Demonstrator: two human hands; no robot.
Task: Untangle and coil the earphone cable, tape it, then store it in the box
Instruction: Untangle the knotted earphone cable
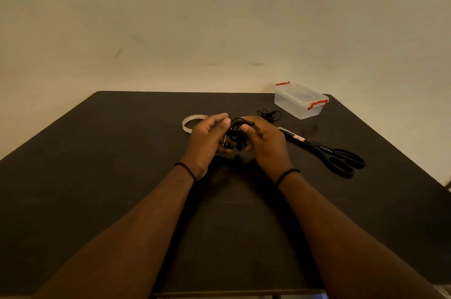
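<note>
A bundle of black earphone cable (235,134) hangs between both hands, above the middle of the dark table (97,152). My left hand (207,139) pinches its lower left side, where an earbud and a plug stick out. My right hand (264,140) grips the bundle from the right. A second tangle of black cable (269,114) lies on the table just beyond my right hand. A roll of clear tape (189,123) rests behind my left hand. The clear plastic box (300,101) with red clips stands lidded at the far right.
Black-handled scissors (329,152) lie to the right of my right hand, blades pointing toward the cable. A plain wall rises behind the table. The table's right edge runs diagonally past the scissors.
</note>
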